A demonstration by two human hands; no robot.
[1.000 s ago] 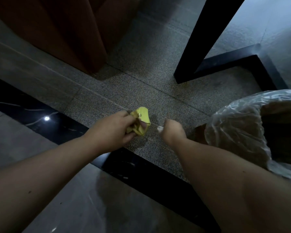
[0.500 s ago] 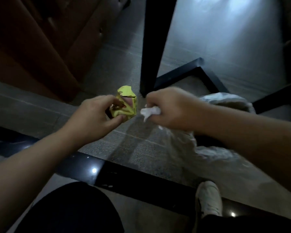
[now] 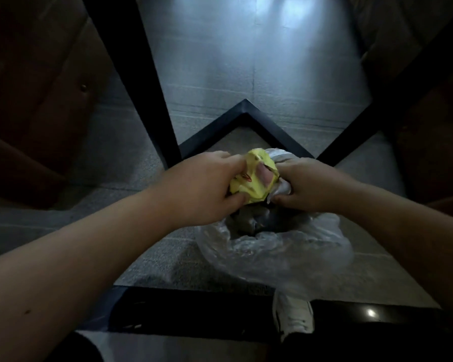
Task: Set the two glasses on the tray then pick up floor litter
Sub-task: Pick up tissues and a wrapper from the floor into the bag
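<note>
Dim grey carpet (image 3: 246, 74) covers the floor, brightest at the far middle where light falls on it, and a glossy black strip (image 3: 194, 312) runs across the near edge. Black furniture legs (image 3: 141, 87) slant down from the far left and far right, and a black angled base (image 3: 243, 111) forms a point on the carpet between them. Brown upholstered furniture (image 3: 37, 87) fills the left side in shadow.

Both bare forearms reach in from the near corners and meet at the middle of the view. The left hand (image 3: 202, 184) is clamped on a crumpled yellow wrapper (image 3: 251, 178), fingers curled over its top and thumb under its near edge. The right hand (image 3: 306, 184) is closed on a small wad of pale crumpled paper (image 3: 283, 190), which sits just beside the wrapper and touches it. Wrapper and paper are held above the open mouth of a clear plastic bag (image 3: 272, 246), which lines something dark on the carpet; I cannot tell what is inside. The bag's far rim shows just behind the wrapper, and its loose film spreads toward the near right.

Near the bottom, a white shoe (image 3: 293, 317) rests on the black strip, just near of the bag.
</note>
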